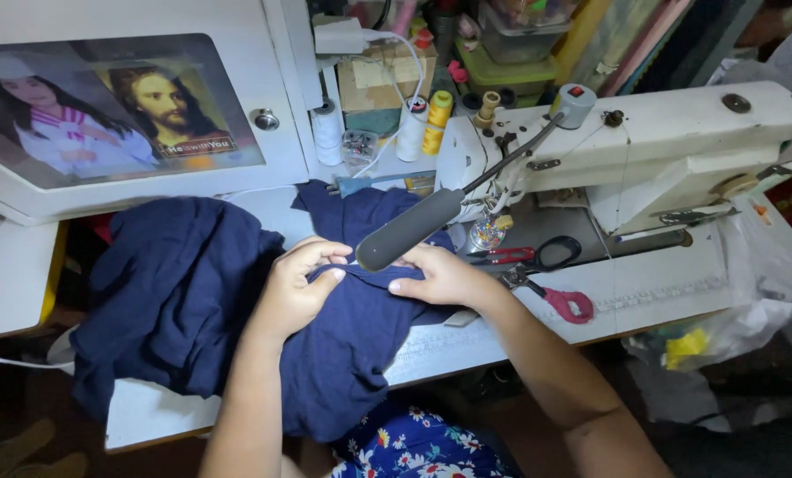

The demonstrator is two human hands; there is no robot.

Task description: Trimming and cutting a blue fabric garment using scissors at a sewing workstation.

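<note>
- Where the white cabinet door (pixel 139 106) fills the far left, a glass panel carries two picture prints, one with a narrow dark caption strip along its bottom edge; I leave the faces and wording aside.
- Below it, the navy blue fabric (pixel 183 301) lies heaped over the white sewing table (pixel 644 292), one part hanging off the near edge towards a floral-print lap.
- The left hand (pixel 294 292) pinches a folded edge of that cloth, thumb pressed against curled fingers.
- The right hand (pixel 440 276) holds the same edge just beside it, fingers closed on the fold and the forefinger laid along it.
- My reading is that the step in hand is lining up a seam or hem before feeding it to the machine; the next move would call for keeping the fold flat and sliding it rightward under the needle.
- A grey lamp head (pixel 409 230) hangs just over both hands.
- Behind, a brown cardboard box (pixel 382 84) with a pale label stands by white and yellow thread spools (pixel 424 124).
- Red-handled scissors (pixel 551 296) lie near the white sewing machine (pixel 661 142).
- A clear plastic bag (pixel 750 301) with something yellow inside sags at far right.
</note>
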